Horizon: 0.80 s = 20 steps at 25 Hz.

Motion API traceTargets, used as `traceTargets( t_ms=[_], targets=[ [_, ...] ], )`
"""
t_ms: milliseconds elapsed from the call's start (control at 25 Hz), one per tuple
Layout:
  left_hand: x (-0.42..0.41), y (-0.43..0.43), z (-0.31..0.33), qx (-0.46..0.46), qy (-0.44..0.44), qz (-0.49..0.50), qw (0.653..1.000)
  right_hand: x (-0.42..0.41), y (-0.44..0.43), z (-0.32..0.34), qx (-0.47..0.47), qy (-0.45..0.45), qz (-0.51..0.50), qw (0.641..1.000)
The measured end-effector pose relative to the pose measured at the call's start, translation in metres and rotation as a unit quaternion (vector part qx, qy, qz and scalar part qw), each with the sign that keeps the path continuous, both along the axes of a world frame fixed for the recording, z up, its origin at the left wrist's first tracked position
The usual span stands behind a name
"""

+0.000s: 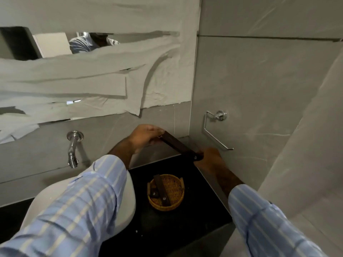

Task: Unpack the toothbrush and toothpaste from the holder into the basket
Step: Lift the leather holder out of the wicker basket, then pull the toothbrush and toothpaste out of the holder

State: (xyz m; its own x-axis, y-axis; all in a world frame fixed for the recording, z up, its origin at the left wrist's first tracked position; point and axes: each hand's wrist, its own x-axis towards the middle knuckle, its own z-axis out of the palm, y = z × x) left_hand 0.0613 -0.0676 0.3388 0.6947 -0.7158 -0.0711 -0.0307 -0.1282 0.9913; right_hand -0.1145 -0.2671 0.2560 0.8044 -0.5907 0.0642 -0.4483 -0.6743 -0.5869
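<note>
Nearest the camera, two forearms in light blue striped sleeves (83, 201) are seen reaching forward over a black countertop (167, 229). A round woven basket (166, 191) is set on that countertop and serves as the landmark here. Inside the basket two dark, flat, elongated packs (161, 188) are laid side by side, their far ends resting on the rim; whether they hold a toothbrush or toothpaste cannot be told. To the left of the basket a white basin (128, 197) is partly covered by the left sleeve.

Beyond the basket and above it, a third dark elongated pack (179, 145) is held in the air, tilted, with its higher end to the left. Its upper end is pinched between the thumb and fingers of the left hand (146, 137). Its lower end is gripped by the right hand (211, 158), whose fingers are curled closed around it. The pack is kept well clear of the basket, touching only the two hands.

Behind the hands, farther from the basket, a dark tray-like holder (187, 140) is glimpsed on the back ledge, mostly hidden by the pack; its contents cannot be made out.

To the far left of the basket a chrome tap (73, 149) is fixed to the grey tiled wall. To the far right of the basket a chrome towel ring (216, 130) is mounted on the side wall. Highest up, a mirror (55, 45) is largely covered with paper.
</note>
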Motion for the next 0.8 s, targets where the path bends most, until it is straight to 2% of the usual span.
traceTargets(
  t_ms=[120, 360, 560, 680, 760, 800],
  targets=[
    [0.0, 0.007, 0.015, 0.012, 0.012, -0.024, 1.0, 0.001, 0.0, 0.012, -0.029, -0.009, -0.003, 1.0],
    [0.004, 0.008, 0.029, 0.08, -0.056, 0.008, 0.995, 0.004, 0.006, 0.026, -0.06, -0.017, 0.023, 0.998],
    [0.005, 0.013, 0.029, 0.047, 0.003, 0.008, 0.999, 0.003, 0.001, 0.024, -0.045, -0.006, 0.021, 0.999],
    [0.003, 0.015, 0.03, 0.053, -0.021, -0.004, 0.998, 0.008, 0.008, 0.026, -0.038, -0.012, 0.021, 0.999],
    [0.005, 0.013, 0.028, 0.039, -0.03, 0.031, 0.998, 0.01, 0.011, 0.018, 0.042, -0.059, -0.007, 0.997],
    [0.005, 0.013, 0.028, 0.026, -0.028, 0.057, 0.998, 0.012, 0.015, 0.013, 0.145, -0.089, -0.024, 0.985]
  ],
)
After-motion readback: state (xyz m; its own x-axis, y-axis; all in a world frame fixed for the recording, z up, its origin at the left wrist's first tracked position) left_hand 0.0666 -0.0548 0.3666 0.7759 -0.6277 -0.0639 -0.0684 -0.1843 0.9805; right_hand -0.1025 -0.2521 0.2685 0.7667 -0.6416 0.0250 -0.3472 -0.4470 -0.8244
